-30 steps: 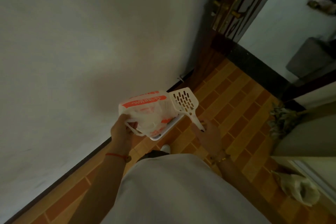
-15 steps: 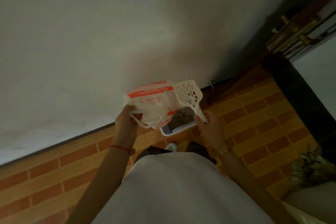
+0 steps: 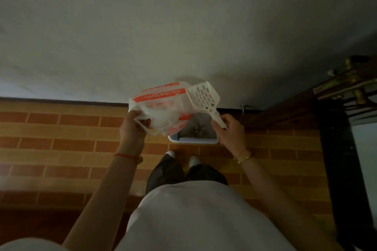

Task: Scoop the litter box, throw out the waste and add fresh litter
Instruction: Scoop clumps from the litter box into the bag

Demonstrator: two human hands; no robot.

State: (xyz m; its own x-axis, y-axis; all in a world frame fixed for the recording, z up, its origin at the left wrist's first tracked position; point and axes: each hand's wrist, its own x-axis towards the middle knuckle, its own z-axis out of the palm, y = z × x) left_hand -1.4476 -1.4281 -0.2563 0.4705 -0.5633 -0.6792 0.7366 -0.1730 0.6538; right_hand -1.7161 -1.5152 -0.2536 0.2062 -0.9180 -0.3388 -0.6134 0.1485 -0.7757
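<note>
A white plastic bag with orange print [image 3: 163, 108] hangs open from my left hand [image 3: 133, 128], which grips its handles. My right hand [image 3: 229, 130] holds the handle of a white slotted litter scoop [image 3: 204, 98], its head raised beside the bag's mouth. Below both, on the floor against the wall, sits a white litter box [image 3: 193, 140] with grey litter and some dark clumps inside. The bag hides the box's left part.
I stand on an orange and brown brick-pattern floor [image 3: 71, 149], my feet just short of the box. A pale wall [image 3: 163, 26] rises right behind it. A dark wooden door with brass hardware [image 3: 346, 91] stands at the right.
The view has swung left and squared up to the wall. The bag and scoop stay in my hands above the box, and more of the litter box now shows beneath them.
</note>
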